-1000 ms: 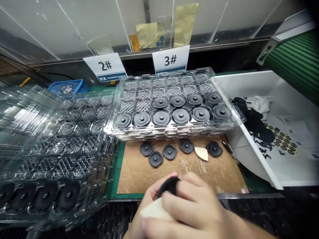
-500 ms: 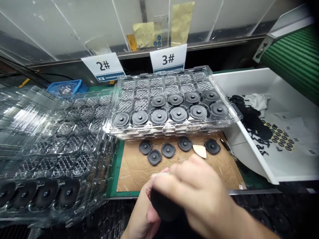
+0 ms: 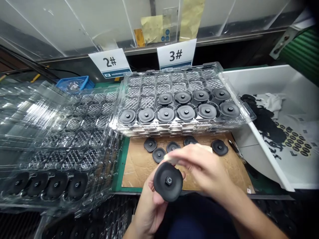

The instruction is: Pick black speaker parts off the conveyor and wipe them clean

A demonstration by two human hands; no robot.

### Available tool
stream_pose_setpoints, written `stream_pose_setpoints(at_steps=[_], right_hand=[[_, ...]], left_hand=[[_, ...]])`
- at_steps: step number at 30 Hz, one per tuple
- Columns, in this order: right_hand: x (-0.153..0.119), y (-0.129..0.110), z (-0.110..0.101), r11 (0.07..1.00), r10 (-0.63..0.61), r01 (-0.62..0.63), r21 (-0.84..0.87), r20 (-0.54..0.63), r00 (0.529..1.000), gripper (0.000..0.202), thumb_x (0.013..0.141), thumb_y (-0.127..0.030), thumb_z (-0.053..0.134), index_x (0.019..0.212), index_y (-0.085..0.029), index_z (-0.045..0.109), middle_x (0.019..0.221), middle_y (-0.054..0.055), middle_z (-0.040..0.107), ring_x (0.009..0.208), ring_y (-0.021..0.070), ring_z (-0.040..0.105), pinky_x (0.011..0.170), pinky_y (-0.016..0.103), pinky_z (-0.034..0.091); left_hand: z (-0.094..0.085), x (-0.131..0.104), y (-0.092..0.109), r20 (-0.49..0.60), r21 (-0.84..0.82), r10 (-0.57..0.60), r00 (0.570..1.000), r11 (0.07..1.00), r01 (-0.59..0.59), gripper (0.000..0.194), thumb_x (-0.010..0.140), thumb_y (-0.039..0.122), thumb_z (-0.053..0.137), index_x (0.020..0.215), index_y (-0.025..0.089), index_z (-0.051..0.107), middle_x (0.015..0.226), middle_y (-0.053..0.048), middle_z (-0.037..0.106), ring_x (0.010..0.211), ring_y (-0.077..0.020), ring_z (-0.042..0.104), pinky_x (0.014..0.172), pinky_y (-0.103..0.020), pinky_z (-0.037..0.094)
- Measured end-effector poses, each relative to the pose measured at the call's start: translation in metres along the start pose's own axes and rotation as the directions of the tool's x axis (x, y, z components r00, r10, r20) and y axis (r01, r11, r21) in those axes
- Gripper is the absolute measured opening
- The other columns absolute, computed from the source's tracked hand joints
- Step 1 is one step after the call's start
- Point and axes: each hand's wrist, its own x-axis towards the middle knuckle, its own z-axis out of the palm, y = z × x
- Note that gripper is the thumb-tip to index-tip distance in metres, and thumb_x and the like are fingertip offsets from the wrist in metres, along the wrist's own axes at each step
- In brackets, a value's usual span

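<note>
— The green bench top [image 3: 119,177] carries a cardboard sheet [image 3: 136,171]; what hems that sheet in?
— Stacked clear trays [image 3: 72,159] on the left, a part-filled clear tray [image 3: 147,102] along the far edge, and a white bin's [image 3: 271,157] slanting wall on the right.
— And the piece in hand?
— The black disc [image 3: 168,186] is raised over the sheet's front edge, its hub toward the camera.
— Gripped how?
— The left hand [image 3: 152,204] is clamped on its left rim, thumb low, fingers behind. The right hand [image 3: 201,162] curls at the far rim; something pale shows under its fingertips, and I cannot tell whether they pinch it or touch the disc.
— Any room around them?
— Bare cardboard shows to either side. Straight ahead is tighter: loose discs [image 3: 159,155] lie before the tray's front edge, some partly hidden by the right hand.
</note>
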Motion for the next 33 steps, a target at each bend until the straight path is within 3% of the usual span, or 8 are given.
stream_pose_setpoints(at_steps=[3, 6, 11, 15, 19, 22, 27, 33], right_hand=[[-0.028, 0.043, 0.018, 0.948, 0.316, -0.315, -0.041, 0.041, 0.948, 0.024, 0.088, -0.023, 0.046, 0.105, -0.026, 0.063, 0.095, 0.001, 0.066, 0.085, 0.0156, 0.06, 0.075, 0.027, 0.045], [-0.066, 0.069, 0.047, 0.923, 0.385, -0.381, -0.051, 0.144, 0.912, 0.024, 0.087, -0.025, 0.047, 0.102, -0.024, 0.066, 0.087, 0.002, 0.068, 0.08, 0.0172, 0.063, 0.07, 0.029, 0.05], [-0.07, 0.053, 0.047, 0.893, 0.45, -0.448, -0.049, 0.094, 0.888, 0.025, 0.088, -0.026, 0.045, 0.104, -0.022, 0.064, 0.088, 0.004, 0.068, 0.075, 0.0175, 0.063, 0.064, 0.028, 0.051], [-0.025, -0.007, 0.016, 0.967, 0.255, -0.246, 0.071, -0.15, 0.955, 0.026, 0.087, -0.02, 0.048, 0.11, -0.021, 0.058, 0.103, 0.005, 0.064, 0.087, 0.017, 0.06, 0.074, 0.027, 0.048], [-0.001, -0.047, 0.006, 0.989, -0.096, 0.093, 0.113, 0.025, 0.995, 0.025, 0.084, -0.01, 0.044, 0.103, -0.012, 0.06, 0.084, 0.006, 0.065, 0.074, 0.0158, 0.058, 0.071, 0.028, 0.046], [0.003, -0.048, 0.007, 0.996, -0.031, 0.007, 0.088, 0.269, 0.963, 0.021, 0.085, -0.01, 0.045, 0.097, -0.018, 0.061, 0.084, 0.002, 0.064, 0.074, 0.0145, 0.056, 0.069, 0.026, 0.044], [0.0, -0.042, 0.005, 0.994, -0.104, 0.105, -0.013, 0.013, 0.994, 0.026, 0.086, -0.012, 0.041, 0.106, -0.011, 0.057, 0.079, 0.007, 0.061, 0.071, 0.018, 0.053, 0.067, 0.032, 0.042], [-0.025, -0.033, -0.018, 0.999, 0.037, -0.034, -0.016, 0.19, 0.981, 0.024, 0.085, -0.009, 0.044, 0.103, -0.018, 0.057, 0.079, 0.002, 0.061, 0.069, 0.0133, 0.054, 0.064, 0.024, 0.042]], left_hand=[[-0.011, 0.01, 0.002, -0.096, -0.072, 0.012, 0.995, 0.997, -0.019, 0.068, 0.051, 0.04, 0.078, 0.115, 0.028, 0.058, 0.127, -0.009, 0.056, 0.1, -0.0292, 0.06, 0.098, -0.042, 0.037], [-0.015, 0.012, 0.005, -0.142, -0.091, 0.005, 0.99, 0.996, -0.018, 0.066, 0.049, 0.04, 0.078, 0.112, 0.027, 0.06, 0.123, -0.008, 0.059, 0.101, -0.0284, 0.06, 0.099, -0.039, 0.037], [-0.014, 0.015, 0.002, -0.122, -0.095, 0.008, 0.993, 0.995, -0.02, 0.071, 0.048, 0.038, 0.079, 0.115, 0.027, 0.057, 0.122, -0.008, 0.059, 0.105, -0.0297, 0.058, 0.098, -0.04, 0.038], [-0.012, 0.016, -0.003, -0.128, -0.071, 0.016, 0.992, 0.997, -0.026, 0.071, 0.052, 0.037, 0.079, 0.118, 0.029, 0.055, 0.117, -0.005, 0.062, 0.109, -0.025, 0.055, 0.097, -0.033, 0.039], [-0.015, 0.01, -0.003, -0.107, -0.077, -0.01, 0.994, 0.997, 0.002, 0.061, 0.057, 0.039, 0.075, 0.114, 0.03, 0.058, 0.112, -0.003, 0.065, 0.108, -0.0241, 0.055, 0.096, -0.032, 0.04], [-0.013, 0.007, -0.002, -0.173, -0.059, 0.0, 0.985, 0.998, -0.01, 0.063, 0.052, 0.038, 0.078, 0.112, 0.03, 0.06, 0.114, -0.003, 0.064, 0.105, -0.0248, 0.057, 0.092, -0.032, 0.043], [0.001, 0.008, -0.003, -0.186, 0.009, -0.063, 0.98, 0.998, 0.066, 0.059, 0.054, 0.037, 0.078, 0.109, 0.024, 0.062, 0.1, -0.005, 0.068, 0.098, -0.0241, 0.06, 0.091, -0.033, 0.043], [-0.001, 0.014, -0.001, -0.029, -0.071, -0.036, 0.999, 0.997, 0.034, 0.066, 0.046, 0.038, 0.08, 0.108, 0.026, 0.062, 0.11, -0.004, 0.066, 0.099, -0.0224, 0.059, 0.088, -0.029, 0.045]])
